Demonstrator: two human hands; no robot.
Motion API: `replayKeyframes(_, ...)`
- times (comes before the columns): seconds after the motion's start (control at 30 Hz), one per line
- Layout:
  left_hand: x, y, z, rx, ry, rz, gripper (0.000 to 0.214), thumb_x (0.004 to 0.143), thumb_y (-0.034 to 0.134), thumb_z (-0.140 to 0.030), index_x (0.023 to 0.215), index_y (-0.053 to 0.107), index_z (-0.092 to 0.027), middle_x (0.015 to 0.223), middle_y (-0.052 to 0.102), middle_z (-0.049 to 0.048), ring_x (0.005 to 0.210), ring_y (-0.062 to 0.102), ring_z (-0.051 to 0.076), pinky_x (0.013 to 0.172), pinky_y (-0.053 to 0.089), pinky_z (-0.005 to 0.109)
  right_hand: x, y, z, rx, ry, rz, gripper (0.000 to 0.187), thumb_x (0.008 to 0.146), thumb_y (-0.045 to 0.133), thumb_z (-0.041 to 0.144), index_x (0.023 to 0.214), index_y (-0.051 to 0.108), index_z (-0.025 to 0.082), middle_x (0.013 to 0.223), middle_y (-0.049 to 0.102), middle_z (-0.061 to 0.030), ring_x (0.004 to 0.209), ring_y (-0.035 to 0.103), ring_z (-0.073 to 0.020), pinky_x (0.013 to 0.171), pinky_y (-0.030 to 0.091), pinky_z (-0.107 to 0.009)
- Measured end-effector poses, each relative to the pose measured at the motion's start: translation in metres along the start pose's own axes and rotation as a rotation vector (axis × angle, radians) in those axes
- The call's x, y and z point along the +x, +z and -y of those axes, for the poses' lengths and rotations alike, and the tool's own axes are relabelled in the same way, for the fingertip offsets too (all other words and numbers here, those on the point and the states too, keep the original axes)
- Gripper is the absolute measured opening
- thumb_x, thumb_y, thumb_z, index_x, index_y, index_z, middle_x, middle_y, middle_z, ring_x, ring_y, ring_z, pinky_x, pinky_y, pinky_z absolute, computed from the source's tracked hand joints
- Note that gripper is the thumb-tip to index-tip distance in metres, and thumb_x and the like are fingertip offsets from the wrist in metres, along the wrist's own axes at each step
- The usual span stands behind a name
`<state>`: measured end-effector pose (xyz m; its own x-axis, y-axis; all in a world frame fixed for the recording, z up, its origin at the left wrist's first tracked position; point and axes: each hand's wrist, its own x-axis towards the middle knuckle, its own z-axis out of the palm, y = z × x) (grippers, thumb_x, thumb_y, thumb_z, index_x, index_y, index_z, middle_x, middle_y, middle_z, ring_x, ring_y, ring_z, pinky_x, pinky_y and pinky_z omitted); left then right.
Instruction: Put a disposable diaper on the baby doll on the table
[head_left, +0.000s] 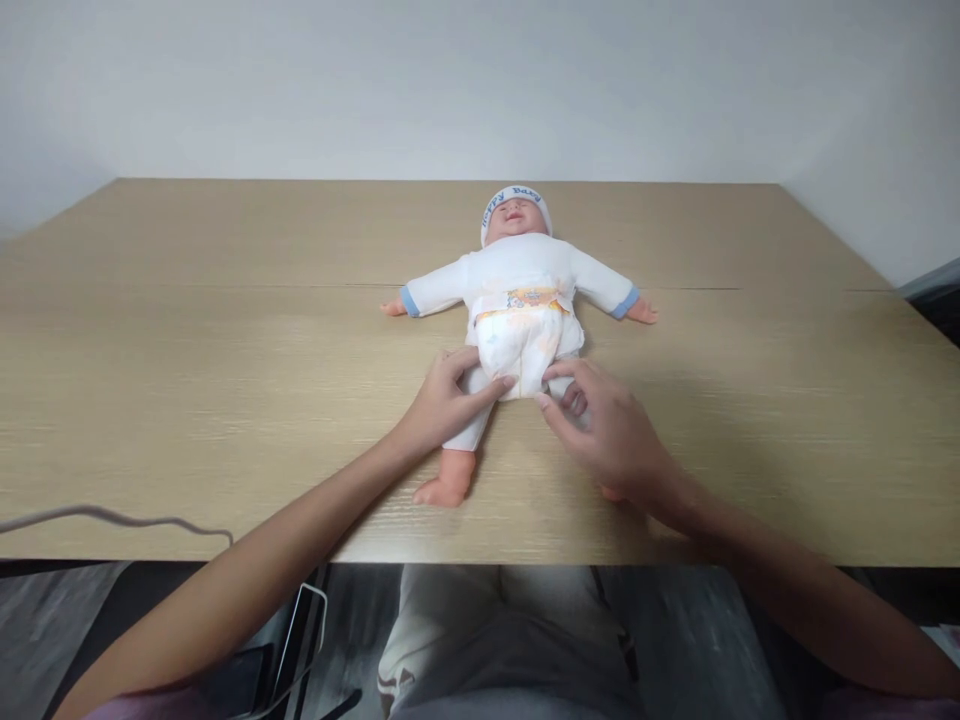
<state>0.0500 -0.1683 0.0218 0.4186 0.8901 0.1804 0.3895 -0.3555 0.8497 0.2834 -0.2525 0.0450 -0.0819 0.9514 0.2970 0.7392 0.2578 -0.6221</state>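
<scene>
A baby doll (pixel 517 262) in a white suit with blue cuffs lies on its back, arms spread, its feet toward me. Around its hips sits a white diaper (pixel 517 345) with an orange printed waistband. At the leg opening on the left, my left hand (pixel 450 400) grips the diaper's edge, index finger at the side and thumb near the crotch. My right hand (pixel 611 420) has its thumb and index finger at the opposite leg edge, its other fingers curled. It hides most of the doll's leg on that side.
The doll rests on a wide light-wood table (pixel 225 380) with a seam running across it. A pale cable (pixel 112 515) lies at the front left and passes toward the edge. Behind stands a plain wall (pixel 450 90). A dark object (pixel 937 295) is at the far right.
</scene>
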Motion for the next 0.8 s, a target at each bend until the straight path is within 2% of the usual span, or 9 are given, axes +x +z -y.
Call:
replayKeyframes(0.1, 0.0, 0.001, 0.004, 0.03, -0.011, 0.007, 0.029, 0.101, 0.076, -0.052, 0.108, 0.082, -0.025, 0.11, 0.082, 0.0052, 0.11, 0.065, 0.031, 0.111, 0.048, 0.053, -0.003, -0.009, -0.002, -0.028, -0.024, -0.004, 0.024, 0.107, 0.066, 0.034, 0.128, 0.069, 0.025, 0.103, 0.078, -0.0066, 0.088, 0.074, -0.0264, 0.087, 0.061, -0.043)
replayKeyframes(0.2, 0.003, 0.001, 0.007, -0.042, 0.004, 0.032, 0.029, 0.103, 0.075, -0.053, 0.111, 0.083, -0.027, 0.117, 0.083, 0.0051, 0.115, 0.068, 0.031, 0.117, 0.048, 0.055, -0.001, -0.009, -0.004, -0.055, -0.084, 0.041, 0.024, 0.108, 0.063, 0.031, 0.13, 0.069, 0.024, 0.124, 0.078, -0.0116, 0.103, 0.076, -0.0299, 0.096, 0.063, -0.048)
replayKeyframes(0.37, 0.007, -0.002, 0.008, -0.199, 0.007, 0.066, 0.026, 0.101, 0.078, -0.05, 0.102, 0.083, -0.025, 0.111, 0.082, 0.0062, 0.111, 0.074, 0.029, 0.113, 0.055, 0.052, 0.004, 0.001, -0.001, -0.141, -0.156, 0.108, 0.026, 0.108, 0.062, 0.031, 0.131, 0.069, 0.02, 0.139, 0.07, -0.0199, 0.13, 0.068, -0.0393, 0.111, 0.058, -0.06)
replayKeyframes(0.53, 0.007, -0.001, 0.005, -0.241, -0.015, 0.079, 0.023, 0.099, 0.081, -0.047, 0.096, 0.081, -0.024, 0.105, 0.081, 0.0062, 0.109, 0.074, 0.028, 0.111, 0.056, 0.051, -0.002, 0.003, -0.001, -0.146, -0.151, 0.146, 0.031, 0.108, 0.063, 0.031, 0.137, 0.063, 0.018, 0.147, 0.069, -0.0195, 0.135, 0.062, -0.0413, 0.116, 0.052, -0.063)
replayKeyframes(0.63, 0.007, 0.0, 0.005, -0.256, -0.027, 0.072, 0.024, 0.098, 0.082, -0.048, 0.098, 0.082, -0.024, 0.105, 0.081, 0.0067, 0.108, 0.074, 0.029, 0.111, 0.057, 0.052, -0.002, 0.004, -0.004, -0.102, -0.115, 0.147, 0.032, 0.107, 0.064, 0.034, 0.136, 0.061, 0.021, 0.137, 0.074, -0.0178, 0.131, 0.064, -0.0405, 0.111, 0.054, -0.06)
replayKeyframes(0.8, 0.007, 0.0, 0.006, -0.252, -0.027, 0.067, 0.027, 0.098, 0.081, -0.05, 0.105, 0.082, -0.024, 0.108, 0.081, 0.0073, 0.11, 0.074, 0.029, 0.11, 0.057, 0.052, 0.01, 0.007, -0.009, -0.015, 0.0, 0.069, 0.024, 0.101, 0.07, 0.038, 0.118, 0.063, 0.022, 0.1, 0.075, -0.0103, 0.103, 0.071, -0.0331, 0.09, 0.058, -0.046)
